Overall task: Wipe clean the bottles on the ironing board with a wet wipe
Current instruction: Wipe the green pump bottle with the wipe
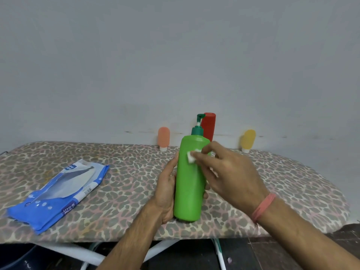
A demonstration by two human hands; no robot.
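Against the green pump bottle [190,180] our right hand [228,172] pinches a folded wet wipe [191,157] to its shoulder — our left hand [165,190] wraps the lower body, tilting it above the ironing board [124,172]. Smooth, stiff plastic, likely slippery once wet; we judge mid-body the safest hold.

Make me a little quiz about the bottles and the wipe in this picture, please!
1. True or false: the left hand grips the green pump bottle.
2. Which hand presses the wet wipe on the bottle? A) left B) right
3. What colour is the small bottle farthest right on the ironing board?

Key: 1 true; 2 B; 3 yellow.
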